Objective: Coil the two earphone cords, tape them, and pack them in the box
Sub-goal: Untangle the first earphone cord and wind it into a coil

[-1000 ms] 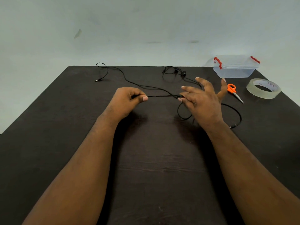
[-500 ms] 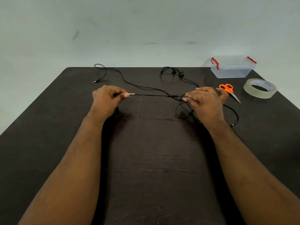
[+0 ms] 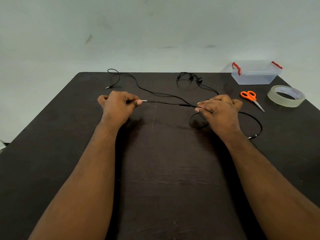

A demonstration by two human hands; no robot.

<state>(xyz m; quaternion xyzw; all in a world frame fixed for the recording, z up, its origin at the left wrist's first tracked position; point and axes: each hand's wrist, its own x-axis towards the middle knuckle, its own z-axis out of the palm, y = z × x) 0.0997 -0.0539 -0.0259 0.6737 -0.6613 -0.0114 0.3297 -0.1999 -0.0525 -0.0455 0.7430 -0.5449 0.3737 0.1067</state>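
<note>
— What are the hands doing with the cord?

— The left hand (image 3: 119, 105) has its fingers curled, pinching one end of a black cord (image 3: 166, 102); a short pale tip sticks out just past its fingertips. The right hand (image 3: 220, 110) pinches the same cord between thumb and curled fingers, so the stretch between the two hands runs taut above the table (image 3: 164, 170).

— And the rest of it?

— Under the right fingers the cord loops on the table, curving round past the wrist to a plug (image 3: 252, 137). A second cord (image 3: 138, 84) trails away beyond the left fingers, with earbuds (image 3: 195, 78) beyond the right fingers.

— The box?

— The box (image 3: 256, 73), lid on, sits well beyond the right hand; scissors (image 3: 251, 98) lie just outside that hand, and the tape roll (image 3: 285, 96) further out.
</note>
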